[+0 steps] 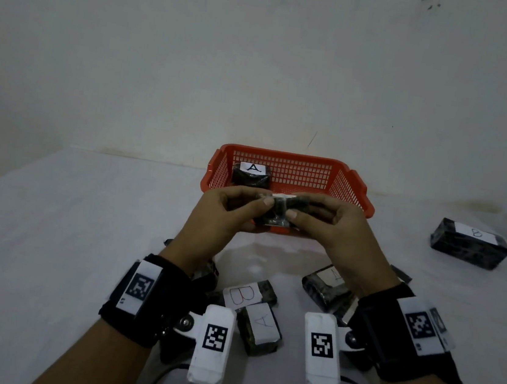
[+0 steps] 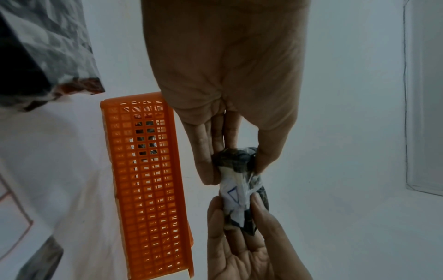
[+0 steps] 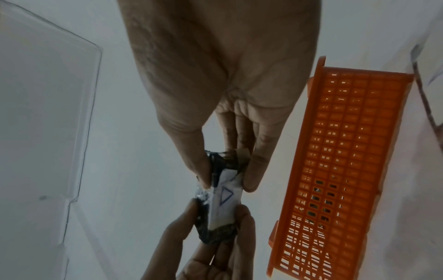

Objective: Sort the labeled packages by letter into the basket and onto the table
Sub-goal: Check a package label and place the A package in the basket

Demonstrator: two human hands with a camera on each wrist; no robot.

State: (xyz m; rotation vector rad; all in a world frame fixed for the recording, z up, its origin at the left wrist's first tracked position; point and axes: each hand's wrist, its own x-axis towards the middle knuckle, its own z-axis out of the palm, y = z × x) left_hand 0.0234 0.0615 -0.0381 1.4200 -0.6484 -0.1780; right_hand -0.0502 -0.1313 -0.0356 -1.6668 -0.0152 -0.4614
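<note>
Both hands hold one small dark wrapped package point(image 1: 278, 209) above the near rim of the orange basket point(image 1: 312, 173). My left hand point(image 1: 228, 208) pinches its left end and my right hand point(image 1: 325, 223) pinches its right end. The wrist views show its white label with a blue A point(image 2: 232, 195) point(image 3: 225, 197). One A package point(image 1: 251, 175) lies inside the basket at its left. A B package point(image 1: 471, 243) sits on the table at the right.
Near my wrists lie more packages: one marked B point(image 1: 244, 294), one marked A point(image 1: 261, 326), and another point(image 1: 327, 285) partly hidden by my right wrist. The white table point(image 1: 49, 230) meets a pale wall behind the basket.
</note>
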